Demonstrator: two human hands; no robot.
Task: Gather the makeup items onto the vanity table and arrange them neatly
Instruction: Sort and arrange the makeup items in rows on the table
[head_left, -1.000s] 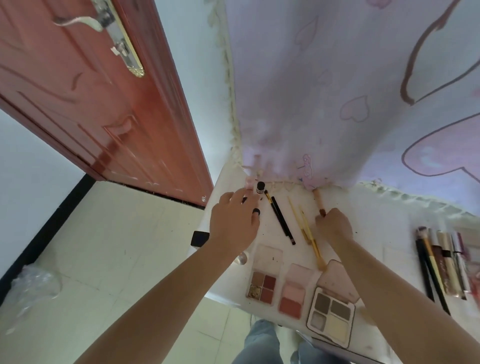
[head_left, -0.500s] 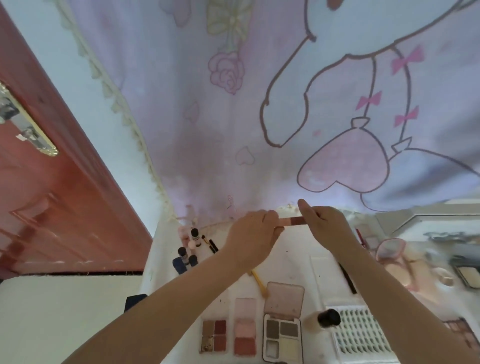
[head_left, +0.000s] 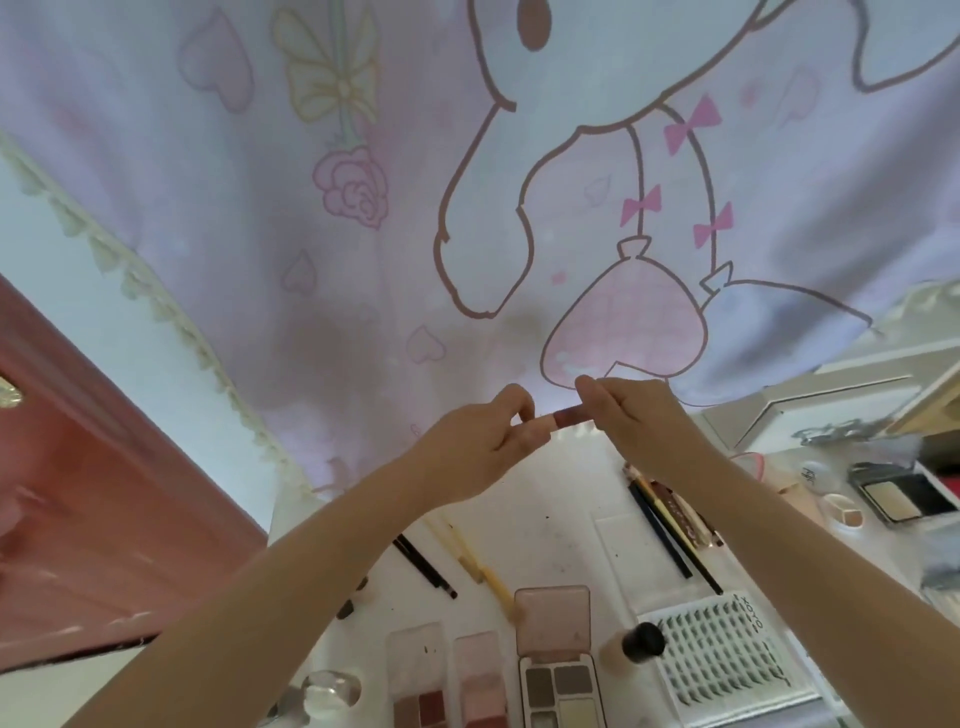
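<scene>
You are holding a small pinkish-brown tube (head_left: 569, 417) up in the air, above the back of the white vanity table (head_left: 566, 525), with both hands meeting on it. Your left hand (head_left: 483, 441) is pinching one end between thumb and curled fingers, and your right hand (head_left: 631, 423) is pinching the other end the same way; neither hand is spread wide. It looks as though you are closing or checking the cap, though the join itself is too small to tell.

To do this well, I would judge that you should be keeping the two ends in line, pushing or twisting straight along the tube, and supporting it close to the join so the slick casing is not slipping. Then you could be lowering it beside the pencils (head_left: 670, 525) lying in a row under your right forearm, parallel to them.

The tube looks smooth, round and short. On the table below, the flat rectangular palettes (head_left: 563, 686) are lying side by side near the front edge, hard and glossy, one with its lid open. A ribbed white lash tray (head_left: 727, 654) is sitting to their right, with a small black-capped bottle (head_left: 636, 644) just beside it. The soft printed curtain (head_left: 363, 182) is hanging behind.
</scene>
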